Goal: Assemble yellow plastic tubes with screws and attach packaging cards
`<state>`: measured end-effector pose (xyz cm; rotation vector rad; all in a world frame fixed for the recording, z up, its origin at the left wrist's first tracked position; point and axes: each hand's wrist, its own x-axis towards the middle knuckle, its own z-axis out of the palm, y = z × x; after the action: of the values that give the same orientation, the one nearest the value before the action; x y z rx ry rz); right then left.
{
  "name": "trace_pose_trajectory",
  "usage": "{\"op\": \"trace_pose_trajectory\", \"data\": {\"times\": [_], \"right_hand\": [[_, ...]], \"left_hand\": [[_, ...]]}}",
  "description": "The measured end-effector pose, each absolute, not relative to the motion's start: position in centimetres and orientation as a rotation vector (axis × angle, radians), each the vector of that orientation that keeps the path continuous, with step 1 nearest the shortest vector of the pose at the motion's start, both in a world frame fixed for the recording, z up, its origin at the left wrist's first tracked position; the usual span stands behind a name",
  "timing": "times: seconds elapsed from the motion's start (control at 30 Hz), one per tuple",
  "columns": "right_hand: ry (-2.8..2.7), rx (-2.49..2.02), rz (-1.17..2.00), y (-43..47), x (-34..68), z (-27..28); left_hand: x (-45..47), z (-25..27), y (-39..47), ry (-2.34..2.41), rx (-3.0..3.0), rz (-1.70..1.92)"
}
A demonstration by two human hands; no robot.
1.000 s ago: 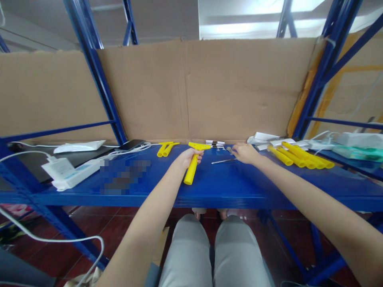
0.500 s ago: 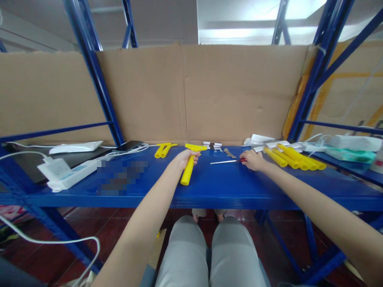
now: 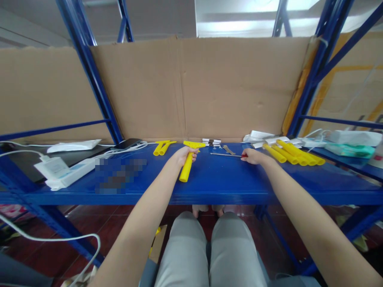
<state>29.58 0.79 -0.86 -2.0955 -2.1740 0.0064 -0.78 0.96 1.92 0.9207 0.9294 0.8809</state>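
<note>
Just left of the frame's centre, the left hand (image 3: 182, 156) grips a yellow T-shaped plastic handle (image 3: 186, 170); right of centre, a thin metal screwdriver (image 3: 226, 154), probably red-handled, is pinched by the right hand (image 3: 253, 156); yellow plastic tubes (image 3: 291, 151) lie farther right.

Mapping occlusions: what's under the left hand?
A yellow T-shaped piece; its crossbar and lower handle show. The stretch gripped by the left hand is covered, its surface unseen.

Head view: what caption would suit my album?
At a blue shelf, the left hand grips a yellow T-shaped piece; the right hand holds a thin red-handled tool.
</note>
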Motion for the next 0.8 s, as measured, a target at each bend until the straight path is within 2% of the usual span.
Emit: {"op": "trace_pose_trajectory", "data": {"times": [0.17,0.43,0.6,0.8], "right_hand": [[-2.115,-2.083,-0.243,0.9,29.6,-1.5],[-1.907,-1.786,-0.478,0.7,29.3,-0.6],[-1.918,-1.537,-0.609,0.5,28.9,-0.6],[-1.970,-1.455,-0.805,0.1,27.9,-0.8]], "left_hand": [[-0.9,1.7,1.4,0.933,0.940,0.890],[-1.0,1.2,2.2,0.974,0.931,0.905],[-0.9,1.1,2.1,1.031,0.902,0.936],[-0.5,1.5,1.3,1.103,0.962,0.891]]}}
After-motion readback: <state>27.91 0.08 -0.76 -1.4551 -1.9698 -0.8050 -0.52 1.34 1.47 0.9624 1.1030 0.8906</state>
